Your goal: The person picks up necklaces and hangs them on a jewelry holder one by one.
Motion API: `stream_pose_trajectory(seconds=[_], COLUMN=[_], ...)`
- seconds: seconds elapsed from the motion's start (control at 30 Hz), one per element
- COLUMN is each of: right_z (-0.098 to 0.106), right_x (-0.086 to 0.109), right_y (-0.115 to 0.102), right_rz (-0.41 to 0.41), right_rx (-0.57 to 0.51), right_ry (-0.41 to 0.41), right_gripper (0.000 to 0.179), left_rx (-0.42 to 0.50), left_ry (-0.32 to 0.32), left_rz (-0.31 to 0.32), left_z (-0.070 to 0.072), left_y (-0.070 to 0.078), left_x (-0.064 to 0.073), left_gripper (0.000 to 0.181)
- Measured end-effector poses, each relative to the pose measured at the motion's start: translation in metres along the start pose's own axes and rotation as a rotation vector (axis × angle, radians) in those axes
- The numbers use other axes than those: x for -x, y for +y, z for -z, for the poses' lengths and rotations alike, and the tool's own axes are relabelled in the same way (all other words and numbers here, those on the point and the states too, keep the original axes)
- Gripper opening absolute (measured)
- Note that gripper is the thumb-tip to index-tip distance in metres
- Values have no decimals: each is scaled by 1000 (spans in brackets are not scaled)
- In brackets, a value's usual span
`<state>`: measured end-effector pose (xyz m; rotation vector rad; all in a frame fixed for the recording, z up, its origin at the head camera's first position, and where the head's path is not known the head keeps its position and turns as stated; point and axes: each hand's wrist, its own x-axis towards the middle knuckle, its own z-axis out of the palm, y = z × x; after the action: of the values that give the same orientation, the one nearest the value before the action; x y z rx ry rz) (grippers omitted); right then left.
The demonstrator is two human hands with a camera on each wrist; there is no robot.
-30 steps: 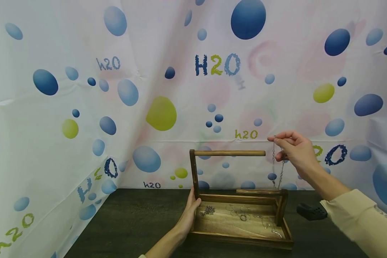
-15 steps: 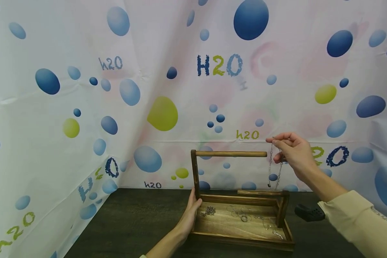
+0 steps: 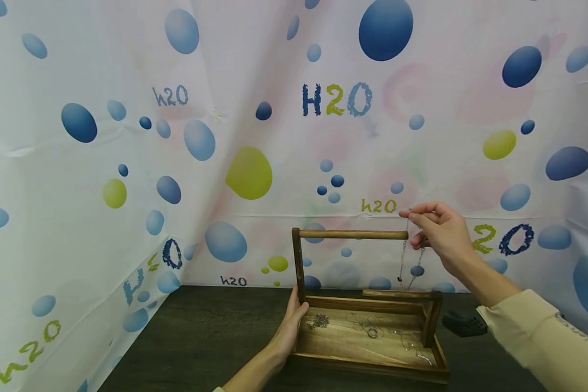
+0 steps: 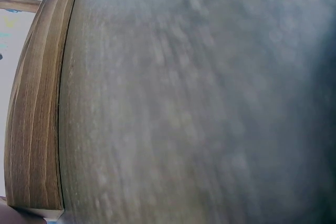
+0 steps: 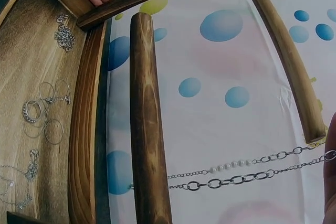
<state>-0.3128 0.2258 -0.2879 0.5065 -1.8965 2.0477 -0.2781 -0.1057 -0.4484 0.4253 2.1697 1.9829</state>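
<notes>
My right hand [image 3: 443, 231] pinches a silver chain necklace [image 3: 403, 261] between thumb and index finger, at the free right end of the upper bar [image 3: 350, 234] of a wooden jewelry stand [image 3: 367, 363]. Two strands hang down; one carries several white pearls [image 5: 231, 166] in the right wrist view. They pass behind the lower bar [image 5: 148, 108] there. My left hand [image 3: 286, 329] holds the stand's left side, thumb at the tray edge beside the upright post [image 3: 297, 267]. The left wrist view shows mostly the tray's outer wall [image 4: 39, 108].
In the tray lie a bunched chain [image 3: 318, 321], rings and hoops [image 3: 372, 332], and a thin silver chain [image 3: 423, 357]. A black object [image 3: 463, 324] sits on the dark table [image 3: 210, 321], right of the stand. A patterned sheet [image 3: 284, 71] hangs behind.
My right hand has moved slightly left with the necklace, bringing it up to the upper bar's free end. The left hand keeps its hold on the stand.
</notes>
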Motion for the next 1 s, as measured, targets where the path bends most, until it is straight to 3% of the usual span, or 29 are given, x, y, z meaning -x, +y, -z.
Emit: stream_pose_trajectory(seconds=[1.0], right_z=[-27], right_x=[-4], right_y=[3], right_rz=[-18], right_rx=[25], right_ry=[-41], right_gripper=[18], left_rx=[10], left_ry=[4], left_rz=[8], left_z=[0], left_y=[1], left_x=[0], left_gripper=[80])
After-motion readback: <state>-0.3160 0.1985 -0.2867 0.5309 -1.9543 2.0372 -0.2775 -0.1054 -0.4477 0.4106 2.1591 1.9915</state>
